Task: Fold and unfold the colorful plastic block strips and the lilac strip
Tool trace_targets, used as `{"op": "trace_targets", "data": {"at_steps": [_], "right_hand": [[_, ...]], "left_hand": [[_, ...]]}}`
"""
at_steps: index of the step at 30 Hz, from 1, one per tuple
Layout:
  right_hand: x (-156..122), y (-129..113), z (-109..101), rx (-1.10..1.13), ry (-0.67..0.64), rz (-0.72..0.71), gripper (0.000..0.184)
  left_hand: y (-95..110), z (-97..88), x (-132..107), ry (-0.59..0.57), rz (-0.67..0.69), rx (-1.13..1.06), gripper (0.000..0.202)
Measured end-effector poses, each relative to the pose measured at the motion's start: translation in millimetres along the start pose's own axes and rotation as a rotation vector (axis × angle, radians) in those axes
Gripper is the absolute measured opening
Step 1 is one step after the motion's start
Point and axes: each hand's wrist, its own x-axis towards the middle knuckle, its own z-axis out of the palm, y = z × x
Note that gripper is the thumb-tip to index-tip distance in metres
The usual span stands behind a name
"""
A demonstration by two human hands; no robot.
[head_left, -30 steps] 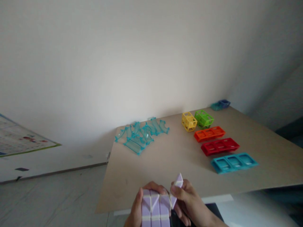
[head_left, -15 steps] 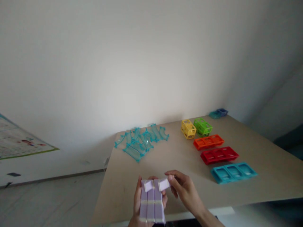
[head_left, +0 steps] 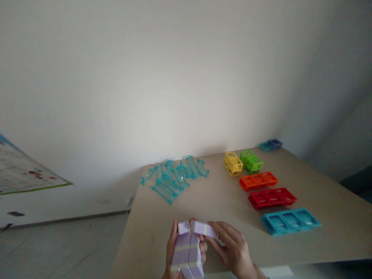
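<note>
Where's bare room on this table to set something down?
Bare: the middle of the table, between the clear pieces and red frame; also its right side, past that frame. Crowded: the far left; the row from yellow frame to blue frame; and the front, where left hand and right hand hold the purple block.

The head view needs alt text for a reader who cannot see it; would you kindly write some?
The left hand holds a lilac segmented block at a table, and the right hand holds its projecting end. Translucent blue pieces lie at the back left, colourful plastic frames at the right.
</note>
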Motion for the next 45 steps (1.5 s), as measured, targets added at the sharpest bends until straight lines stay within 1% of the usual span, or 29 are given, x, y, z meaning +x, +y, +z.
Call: {"op": "trace_targets", "data": {"at_steps": [1, 3, 6, 7, 8, 9, 11, 12, 13, 14, 15, 18, 19, 22, 24, 26, 27, 30, 32, 33, 35, 38, 40, 42, 43, 45], "right_hand": [[-0.5, -0.1, 0.1, 0.004, 0.002, 0.018, 0.03], [2.3, -0.3, -3.6, 0.059, -0.059, 0.07, 0.026], [12.0, -0.7, -15.2, 0.214, -0.243, 0.127, 0.024], [15.5, -1.1, -19.1, 0.261, -0.294, 0.138, 0.026], [18.9, -1.7, -22.6, 0.299, -0.329, 0.15, 0.027], [21.9, -2.5, -25.3, 0.326, -0.355, 0.171, 0.028], [27.1, -4.8, -28.4, 0.353, -0.387, 0.236, 0.029], [29.2, -6.1, -28.8, 0.358, -0.401, 0.271, 0.029], [31.0, -7.3, -28.7, 0.359, -0.419, 0.304, 0.029], [32.3, -8.4, -28.2, 0.356, -0.436, 0.333, 0.03], [33.0, -9.4, -27.4, 0.35, -0.455, 0.358, 0.031], [30.0, -11.0, -23.1, 0.316, -0.486, 0.396, 0.032], [26.9, -11.3, -20.8, 0.3, -0.481, 0.393, 0.03], [13.0, -11.6, -10.7, 0.24, -0.413, 0.353, 0.025], [3.7, -12.8, -4.0, 0.193, -0.342, 0.338, 0.025], [-1.1, -16.0, -1.1, 0.167, -0.299, 0.348, 0.027], [-1.2, -18.7, -1.6, 0.175, -0.305, 0.353, 0.028], [5.8, -29.3, -8.2, 0.278, -0.389, 0.36, 0.034], [11.9, -35.2, -10.8, 0.362, -0.4, 0.391, 0.035], [14.1, -36.9, -10.1, 0.401, -0.377, 0.439, 0.034], [15.5, -37.3, -4.5, 0.532, -0.306, 0.622, 0.033], [12.3, -32.9, 7.2, 0.928, -0.214, 0.997, 0.041], [9.6, -29.9, 10.4, 1.172, -0.171, 1.187, 0.045], [8.6, -28.4, 7.4, 1.278, -0.169, 1.305, 0.042], [9.0, -28.4, 4.2, 1.295, -0.19, 1.336, 0.04], [11.3, -29.5, -3.5, 1.294, -0.24, 1.345, 0.037]], "left_hand": [[0.6, 1.2, -0.1, -0.001, -0.003, -0.005, 0.048], [4.0, 3.4, -2.0, -0.012, -0.052, 0.004, 0.048], [11.3, 4.4, -7.9, -0.026, -0.191, 0.098, 0.051], [13.4, 4.1, -10.0, -0.021, -0.222, 0.146, 0.054], [15.2, 3.7, -11.7, -0.002, -0.221, 0.201, 0.055], [16.8, 3.5, -13.1, 0.034, -0.164, 0.279, 0.055], [20.2, 4.5, -14.7, 0.126, 0.042, 0.458, 0.047], [22.1, 6.0, -14.9, 0.158, 0.138, 0.545, 0.043], [24.2, 8.2, -14.9, 0.171, 0.197, 0.635, 0.044], [26.3, 11.1, -14.8, 0.166, 0.221, 0.737, 0.046], [28.1, 14.6, -14.4, 0.159, 0.216, 0.855, 0.047], [30.6, 25.9, -12.8, 0.188, 0.201, 1.227, 0.033], [30.2, 29.0, -12.0, 0.205, 0.201, 1.3, 0.029], [26.3, 33.2, -9.4, 0.266, 0.196, 1.392, 0.027], [22.4, 32.5, -7.6, 0.321, 0.231, 1.427, 0.027], [18.5, 31.4, -6.5, 0.378, 0.266, 1.427, 0.029], [16.8, 31.2, -6.4, 0.403, 0.283, 1.413, 0.029], [13.3, 32.2, -7.7, 0.482, 0.35, 1.396, 0.028], [12.1, 32.4, -9.4, 0.489, 0.398, 1.423, 0.026], [11.7, 31.9, -10.4, 0.477, 0.415, 1.431, 0.025], [11.1, 29.0, -12.2, 0.447, 0.447, 1.414, 0.025], [11.7, 22.9, -15.2, 0.412, 0.496, 1.38, 0.031], [14.0, 20.4, -17.4, 0.376, 0.522, 1.416, 0.035], [17.4, 20.3, -19.3, 0.298, 0.518, 1.454, 0.038], [19.0, 21.0, -20.0, 0.251, 0.511, 1.461, 0.038], [20.8, 23.4, -21.0, 0.165, 0.505, 1.462, 0.037]]}}
